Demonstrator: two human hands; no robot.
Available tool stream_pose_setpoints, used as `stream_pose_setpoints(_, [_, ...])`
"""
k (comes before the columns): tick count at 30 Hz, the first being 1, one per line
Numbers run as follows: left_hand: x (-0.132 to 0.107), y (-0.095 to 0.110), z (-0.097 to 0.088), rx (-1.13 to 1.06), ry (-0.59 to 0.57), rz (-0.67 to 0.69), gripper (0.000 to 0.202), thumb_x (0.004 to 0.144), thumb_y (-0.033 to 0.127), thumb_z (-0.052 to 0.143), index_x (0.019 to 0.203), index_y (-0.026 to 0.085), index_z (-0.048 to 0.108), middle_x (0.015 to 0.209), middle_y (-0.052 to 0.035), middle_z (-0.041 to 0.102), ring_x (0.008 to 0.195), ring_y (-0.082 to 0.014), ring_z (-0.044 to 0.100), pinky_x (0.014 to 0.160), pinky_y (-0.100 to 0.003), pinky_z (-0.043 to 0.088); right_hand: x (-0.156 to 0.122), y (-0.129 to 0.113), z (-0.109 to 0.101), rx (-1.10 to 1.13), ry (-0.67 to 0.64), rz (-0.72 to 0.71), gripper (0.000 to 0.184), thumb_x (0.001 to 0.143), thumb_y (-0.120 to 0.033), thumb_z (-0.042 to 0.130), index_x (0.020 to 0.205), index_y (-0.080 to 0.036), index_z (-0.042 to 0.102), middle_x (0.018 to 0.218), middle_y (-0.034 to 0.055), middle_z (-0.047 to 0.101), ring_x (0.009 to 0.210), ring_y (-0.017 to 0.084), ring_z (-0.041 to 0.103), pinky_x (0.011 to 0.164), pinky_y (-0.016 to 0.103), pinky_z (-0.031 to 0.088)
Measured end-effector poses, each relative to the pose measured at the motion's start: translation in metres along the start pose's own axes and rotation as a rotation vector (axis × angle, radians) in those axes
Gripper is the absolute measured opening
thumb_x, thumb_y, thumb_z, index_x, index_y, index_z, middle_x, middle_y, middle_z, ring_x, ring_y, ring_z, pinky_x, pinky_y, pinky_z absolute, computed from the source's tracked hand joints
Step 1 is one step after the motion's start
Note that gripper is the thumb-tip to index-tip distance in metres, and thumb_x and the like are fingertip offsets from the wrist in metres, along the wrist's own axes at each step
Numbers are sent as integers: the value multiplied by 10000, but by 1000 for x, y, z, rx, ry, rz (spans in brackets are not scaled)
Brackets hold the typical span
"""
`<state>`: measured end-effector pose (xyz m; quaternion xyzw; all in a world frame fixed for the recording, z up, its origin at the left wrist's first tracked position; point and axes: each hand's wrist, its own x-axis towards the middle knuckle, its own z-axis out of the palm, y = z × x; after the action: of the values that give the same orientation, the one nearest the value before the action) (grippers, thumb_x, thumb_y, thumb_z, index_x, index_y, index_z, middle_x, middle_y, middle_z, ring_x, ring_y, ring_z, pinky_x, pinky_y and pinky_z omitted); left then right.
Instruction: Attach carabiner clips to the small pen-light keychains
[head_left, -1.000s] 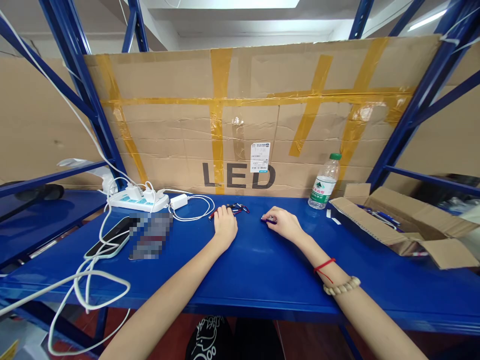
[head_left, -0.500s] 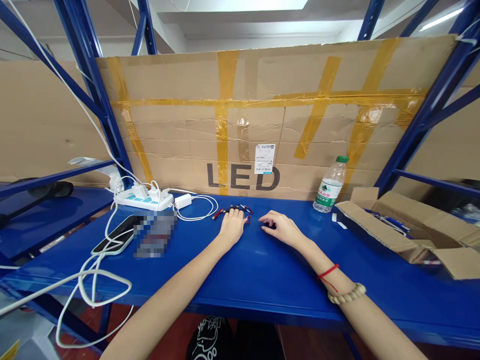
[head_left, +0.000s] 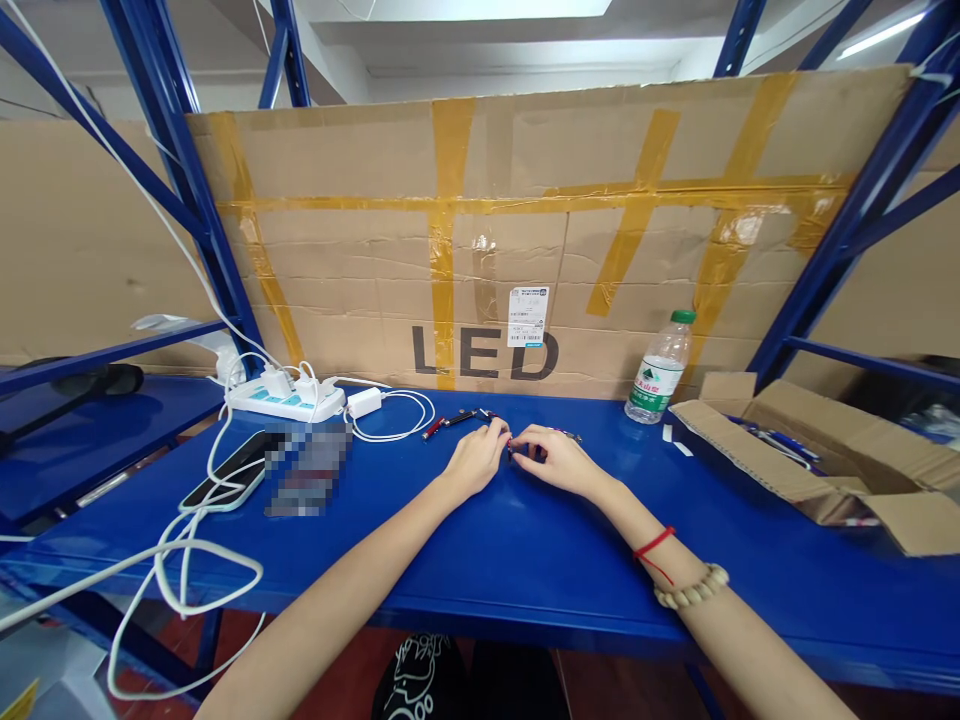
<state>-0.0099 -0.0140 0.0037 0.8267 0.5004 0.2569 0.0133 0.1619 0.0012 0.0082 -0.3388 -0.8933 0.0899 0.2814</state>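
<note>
My left hand [head_left: 478, 458] is over the blue tabletop, its thumb and fingers pinched at a small red-and-dark piece [head_left: 510, 447]. My right hand [head_left: 561, 460] meets it from the right with curled fingers, its tips at the same piece. Something dark shows under the right fingers, mostly hidden. Just behind the left hand lie a short red stick-like piece [head_left: 433, 428], a black one [head_left: 460, 418] and another small dark piece [head_left: 487, 414]. A thin dark item [head_left: 571, 436] sticks out behind the right hand.
To the left are a white power strip [head_left: 289, 398], a charger [head_left: 364, 403], a phone [head_left: 236, 470] and looping white cables. A water bottle [head_left: 660, 370] and an open cardboard box [head_left: 780, 460] with pens stand at the right. Cardboard [head_left: 337, 280] backs the table.
My left hand has moved right, uncovering the small pieces behind it, and now pinches. My right hand has shifted slightly left, so the fingertips of both hands almost meet.
</note>
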Motion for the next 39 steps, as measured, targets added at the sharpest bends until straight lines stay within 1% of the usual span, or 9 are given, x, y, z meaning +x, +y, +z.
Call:
stream_pose_setpoints(3, [0, 1, -1, -58, -13, -31, 228, 916, 292, 220, 1017, 201, 402, 943, -48, 609, 880, -171, 587, 756, -276, 431, 0, 0, 3, 25, -7, -15, 209, 777, -327, 544, 932, -196, 597, 879, 30, 584, 683, 119, 548, 605, 228, 421])
stream_pose_setpoints(6, [-1, 4, -2, -105, -26, -48, 226, 913, 295, 220, 1021, 204, 398, 939, -44, 615, 873, -168, 593, 753, -274, 432, 0, 0, 5, 41, -8, 1, 225, 807, -364, 509, 921, -189, 592, 849, 34, 584, 673, 121, 545, 604, 233, 421])
stream_pose_setpoints(12, [-1, 7, -3, -138, -13, -96, 245, 915, 319, 203, 1011, 216, 403, 934, -36, 619, 873, -176, 601, 746, -283, 433, 2, -1, 5, 49, 1, -11, 203, 856, -273, 421, 785, -169, 580, 802, 32, 582, 649, 114, 526, 617, 240, 413])
stream_pose_setpoints(16, [0, 5, -2, -145, -27, -126, 249, 913, 334, 193, 1015, 232, 396, 901, -16, 620, 859, -176, 607, 722, -278, 436, 1, -7, 5, 62, -2, -12, 121, 790, -269, 518, 816, -172, 584, 807, 27, 587, 627, 110, 528, 607, 236, 414])
stream_pose_setpoints(19, [0, 4, -1, -150, -34, -136, 246, 911, 339, 192, 1020, 238, 389, 891, -3, 619, 857, -168, 605, 723, -272, 434, 1, -10, 5, 54, -5, -22, 143, 779, -297, 538, 814, -169, 589, 769, 29, 587, 645, 125, 534, 615, 243, 416])
stream_pose_setpoints(25, [-1, 5, -2, -183, -46, -141, 244, 912, 351, 189, 1028, 244, 375, 886, 2, 627, 834, -168, 612, 699, -264, 428, 3, -7, 5, 34, -23, 12, 197, 850, -293, 439, 848, -169, 591, 794, 37, 590, 637, 124, 529, 599, 243, 405])
stream_pose_setpoints(31, [0, 4, -1, -115, 16, -152, 268, 915, 346, 193, 963, 245, 436, 838, 3, 629, 824, -170, 606, 663, -251, 413, 3, -7, -1, 31, 21, 56, 324, 914, -285, 297, 793, -173, 575, 806, 35, 586, 708, 128, 545, 675, 245, 396])
stream_pose_setpoints(34, [-1, 4, -1, -92, 46, -152, 313, 912, 376, 197, 904, 242, 480, 813, 4, 619, 811, -159, 595, 646, -237, 407, 3, -7, -3, 38, 38, 106, 370, 920, -324, 281, 727, -172, 559, 761, 26, 582, 674, 124, 542, 658, 241, 390])
stream_pose_setpoints(39, [-1, 6, -2, -69, 46, -141, 312, 883, 439, 280, 917, 241, 519, 786, -2, 604, 797, -160, 582, 657, -236, 416, 3, -7, -2, 42, 42, 121, 415, 913, -366, 284, 661, -166, 547, 710, 25, 578, 638, 121, 534, 631, 241, 392])
